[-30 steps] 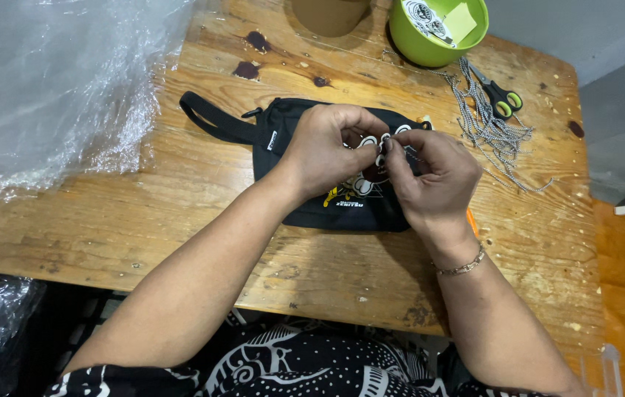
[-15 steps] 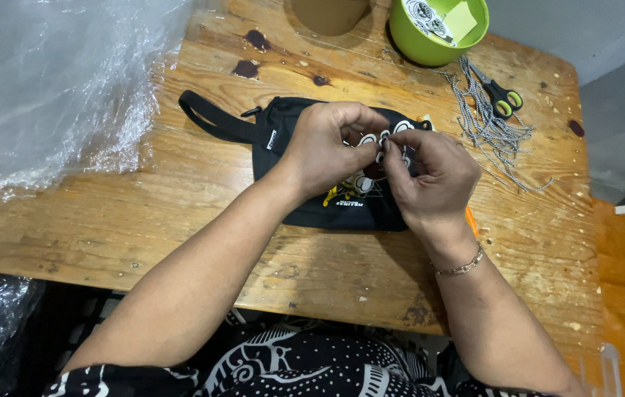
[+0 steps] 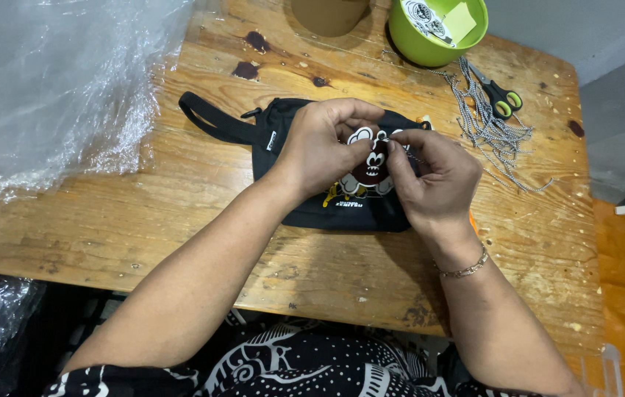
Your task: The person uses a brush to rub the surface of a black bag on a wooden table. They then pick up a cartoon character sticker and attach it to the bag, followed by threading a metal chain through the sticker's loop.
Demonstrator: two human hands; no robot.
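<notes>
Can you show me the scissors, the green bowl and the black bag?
scissors [image 3: 502, 97]: head view, on the handles.
green bowl [image 3: 415, 45]: head view, on its outer wall.
black bag [image 3: 305, 209]: head view, on its lower front.

The scene is evenly and softly lit, glare is thrown off the plastic sheet at upper left, and faint shadows are cast under the sharply focused hands.

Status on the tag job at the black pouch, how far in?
Mid-step. Done: black pouch lies flat on the wooden table, and cut cords sit ready beside the scissors. In hand: left hand and right hand pinch a cartoon tag over the pouch. Whether it is attached yet is hidden by the fingers. More tags wait in the green bowl.
</notes>
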